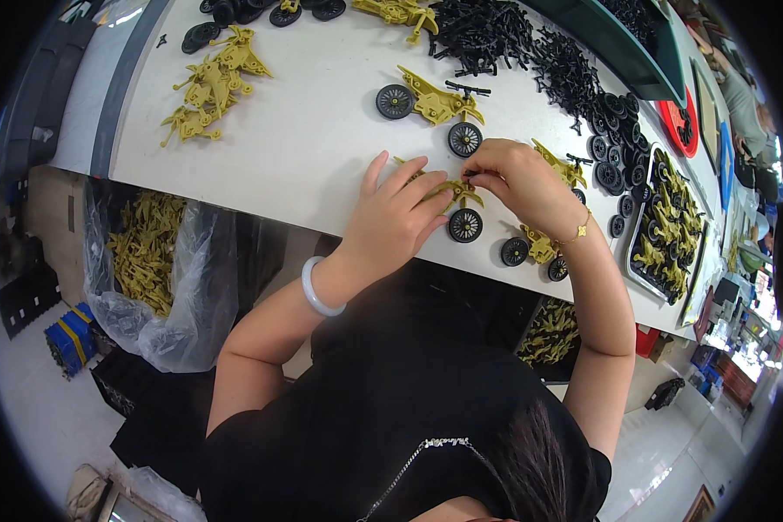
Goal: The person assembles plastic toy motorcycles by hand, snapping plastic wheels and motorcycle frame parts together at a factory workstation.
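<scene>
The white table (304,148) fills the upper half of the view, its near edge running down to the right. Below that edge on the left hangs a clear plastic bag (161,287) stuffed with olive-yellow toy frames. A tray (635,261) at the right end of the table holds more olive pieces and black wheels. A heap of black handlebar parts (530,52) lies at the far side, and a loose cluster of olive frames (213,83) lies far left. A finished toy motorcycle (430,104) stands beyond the hands, with a wheel at each end; another finished one (537,248) sits near the table edge just under the right wrist.

The left hand (396,213) lies flat over the olive motorcycle body (452,191), fingers spread narrow, pressing it onto the table near its front edge. The right hand (517,178) is pinched closed at the fingertips on a small black piece at the top of that body, which is too small to identify. A black wheel (465,225) is fitted at the body's near end
</scene>
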Tool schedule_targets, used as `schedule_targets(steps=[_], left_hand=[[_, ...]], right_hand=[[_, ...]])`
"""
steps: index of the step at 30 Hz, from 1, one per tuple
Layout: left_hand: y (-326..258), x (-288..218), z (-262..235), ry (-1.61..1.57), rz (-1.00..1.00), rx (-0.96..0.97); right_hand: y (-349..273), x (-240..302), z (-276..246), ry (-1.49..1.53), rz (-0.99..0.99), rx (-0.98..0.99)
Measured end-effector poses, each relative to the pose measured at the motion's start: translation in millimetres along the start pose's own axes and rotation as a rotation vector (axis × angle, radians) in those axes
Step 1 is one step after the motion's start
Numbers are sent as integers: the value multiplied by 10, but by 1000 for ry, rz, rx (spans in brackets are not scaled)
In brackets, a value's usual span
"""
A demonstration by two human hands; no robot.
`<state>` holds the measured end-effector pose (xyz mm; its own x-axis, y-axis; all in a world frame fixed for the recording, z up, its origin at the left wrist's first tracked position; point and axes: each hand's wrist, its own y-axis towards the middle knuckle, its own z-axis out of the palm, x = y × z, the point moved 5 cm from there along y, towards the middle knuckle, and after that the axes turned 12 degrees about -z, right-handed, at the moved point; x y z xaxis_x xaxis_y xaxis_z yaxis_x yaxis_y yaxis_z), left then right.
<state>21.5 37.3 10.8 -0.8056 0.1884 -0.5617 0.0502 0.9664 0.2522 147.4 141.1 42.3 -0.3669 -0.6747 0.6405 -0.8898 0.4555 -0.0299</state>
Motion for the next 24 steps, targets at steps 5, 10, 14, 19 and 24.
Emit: schedule_targets(steps=[5,10,14,19,24], left_hand=[[-5,4,4,4,5,-9],[2,-3,3,2,14,-11],[-4,5,6,6,13,-21],[-4,-5,-7,-10,19,-20],[4,-19,-23,-40,11,-9]], right_hand=[[44,-9,24,-23,-11,53],[88,-34,37,-66,-11,164],[123,9,75,-126,-66,163],[98,-37,102,-12,-12,106],[20,-10,126,5,-82,-24]])
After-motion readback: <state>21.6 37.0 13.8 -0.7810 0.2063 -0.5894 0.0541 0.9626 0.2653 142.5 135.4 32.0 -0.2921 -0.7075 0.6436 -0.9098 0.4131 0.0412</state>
